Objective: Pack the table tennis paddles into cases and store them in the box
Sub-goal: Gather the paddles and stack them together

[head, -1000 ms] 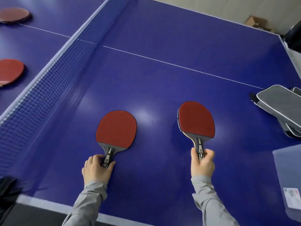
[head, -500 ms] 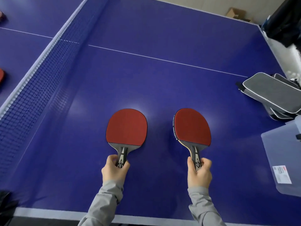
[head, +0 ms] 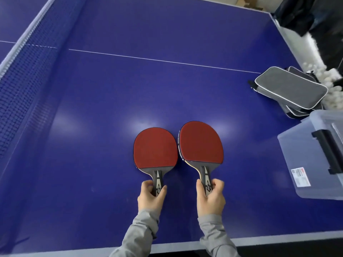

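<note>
Cases (head: 291,89) lie stacked at the table's right edge, grey with white piping; how many are in the pile is hard to tell, since the top one covers most of the rest. Just nearer along that edge stands the box (head: 304,164), clear plastic with a black latch and a white label, cut off by the frame's right side so its inside cannot be seen. Beyond the far right corner a blurred heap of white things and a dark mass cannot be made out. A cardboard carton (head: 243,1) on the floor past the far edge is clipped by the frame's top.

The left hand (head: 151,196) has its fingers curled round the handle of the left paddle (head: 155,148), red face up. The right hand (head: 210,197) grips the handle of the right paddle (head: 201,141), tilted so its side edge shows. The two blades sit side by side, about touching, near the middle of the near edge; whether either rests on the table (head: 92,117) is unclear.

The table is blue with a white centre line, glare patches and a pale near border. The net (head: 22,86) runs along the left. Both sleeves are grey.
</note>
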The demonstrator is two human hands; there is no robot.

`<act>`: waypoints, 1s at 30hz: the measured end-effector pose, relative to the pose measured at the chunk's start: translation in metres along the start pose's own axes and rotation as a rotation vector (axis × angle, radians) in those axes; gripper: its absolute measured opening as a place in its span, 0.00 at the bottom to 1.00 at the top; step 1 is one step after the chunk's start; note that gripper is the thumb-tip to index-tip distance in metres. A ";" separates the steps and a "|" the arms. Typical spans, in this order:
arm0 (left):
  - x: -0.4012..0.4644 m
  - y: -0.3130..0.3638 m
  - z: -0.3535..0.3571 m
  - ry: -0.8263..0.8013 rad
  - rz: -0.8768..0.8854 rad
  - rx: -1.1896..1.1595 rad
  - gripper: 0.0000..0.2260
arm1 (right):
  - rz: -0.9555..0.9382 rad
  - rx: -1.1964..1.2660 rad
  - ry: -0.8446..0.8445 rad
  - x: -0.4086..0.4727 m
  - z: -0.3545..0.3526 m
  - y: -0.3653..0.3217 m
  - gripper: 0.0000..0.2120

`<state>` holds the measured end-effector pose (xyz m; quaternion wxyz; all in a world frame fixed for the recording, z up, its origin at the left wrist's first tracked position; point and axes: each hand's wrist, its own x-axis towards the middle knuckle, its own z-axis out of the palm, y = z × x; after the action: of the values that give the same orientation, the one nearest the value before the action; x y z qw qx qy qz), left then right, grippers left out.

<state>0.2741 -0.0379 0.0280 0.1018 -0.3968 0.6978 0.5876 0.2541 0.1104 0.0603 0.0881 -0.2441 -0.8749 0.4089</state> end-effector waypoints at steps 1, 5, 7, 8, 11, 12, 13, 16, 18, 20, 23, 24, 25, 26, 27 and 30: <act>0.000 -0.002 -0.001 -0.031 0.001 -0.031 0.16 | -0.014 0.000 -0.016 -0.004 0.003 -0.002 0.15; -0.001 -0.004 -0.012 -0.098 -0.030 -0.269 0.11 | -0.078 0.006 -0.089 -0.023 0.020 -0.012 0.16; 0.000 -0.005 -0.018 -0.126 -0.054 -0.344 0.08 | -0.097 0.012 -0.127 -0.034 0.030 -0.018 0.16; 0.000 -0.005 -0.021 -0.139 -0.059 -0.354 0.08 | -0.107 0.011 -0.141 -0.038 0.035 -0.021 0.16; -0.001 -0.003 -0.027 -0.185 -0.055 -0.377 0.10 | -0.113 -0.011 -0.170 -0.048 0.051 -0.030 0.17; -0.002 -0.003 -0.028 -0.196 -0.050 -0.377 0.10 | -0.111 -0.014 -0.177 -0.049 0.055 -0.032 0.17; -0.002 -0.002 -0.029 -0.202 -0.044 -0.375 0.10 | -0.110 -0.017 -0.185 -0.050 0.058 -0.033 0.17; -0.001 -0.004 -0.030 -0.210 -0.038 -0.381 0.10 | -0.103 -0.036 -0.231 -0.054 0.066 -0.036 0.18; -0.001 -0.005 -0.030 -0.209 -0.049 -0.389 0.10 | -0.101 -0.041 -0.254 -0.057 0.069 -0.035 0.18; 0.000 -0.005 -0.029 -0.212 -0.058 -0.392 0.10 | -0.104 -0.046 -0.285 -0.059 0.071 -0.033 0.19; 0.001 -0.006 -0.029 -0.218 -0.071 -0.397 0.10 | -0.145 -0.056 -0.382 -0.065 0.072 -0.026 0.20; 0.001 -0.006 -0.028 -0.219 -0.070 -0.387 0.10 | -0.159 -0.072 -0.411 -0.066 0.071 -0.023 0.20; 0.001 -0.007 -0.028 -0.218 -0.065 -0.374 0.09 | -0.172 -0.093 -0.429 -0.067 0.070 -0.021 0.21; 0.001 -0.006 -0.027 -0.212 -0.058 -0.358 0.09 | -0.190 -0.113 -0.435 -0.067 0.069 -0.019 0.22; 0.001 -0.006 -0.027 -0.201 -0.051 -0.339 0.10 | -0.210 -0.128 -0.436 -0.067 0.069 -0.018 0.22; 0.001 -0.005 -0.024 -0.158 -0.035 -0.265 0.12 | -0.240 -0.138 -0.431 -0.064 0.068 -0.016 0.21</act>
<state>0.2848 -0.0594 0.0306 0.1134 -0.3713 0.5971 0.7020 0.2801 0.0237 0.0316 -0.0695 -0.0513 -0.9220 0.3775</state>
